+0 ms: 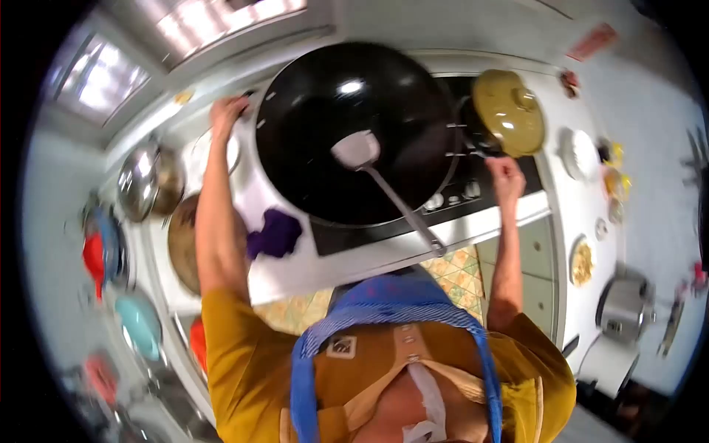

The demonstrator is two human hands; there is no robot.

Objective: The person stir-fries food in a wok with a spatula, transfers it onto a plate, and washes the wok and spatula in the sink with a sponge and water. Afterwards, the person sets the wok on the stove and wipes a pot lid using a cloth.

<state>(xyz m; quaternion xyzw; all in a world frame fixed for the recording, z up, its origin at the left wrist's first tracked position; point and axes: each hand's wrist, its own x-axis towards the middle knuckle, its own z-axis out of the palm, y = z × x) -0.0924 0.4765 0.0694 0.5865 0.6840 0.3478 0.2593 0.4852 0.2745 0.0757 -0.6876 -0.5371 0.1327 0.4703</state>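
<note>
A large black wok [310, 148] sits over the black stovetop, with a metal spatula [357, 150] lying in it and its handle reaching past the near rim. Up at the wok's left side is my left hand [227, 112], its fingers closed around something small and dark that I cannot make out. My right hand [507, 176] is closed just right of the wok, by a thin metal handle below the olive-coloured lidded pot [508, 112]. What its fingers hold is too small to tell. A dark purple cloth [275, 233] lies on the white counter [284, 277] near the wok's lower left.
Metal bowls [150, 181] and a round wooden board [185, 244] stand at left, with a turquoise dish [139, 326] lower down. At right are a white bowl [581, 154], a plate of food [583, 261] and a toaster [622, 306]. Stove knobs [434, 201] line the near edge.
</note>
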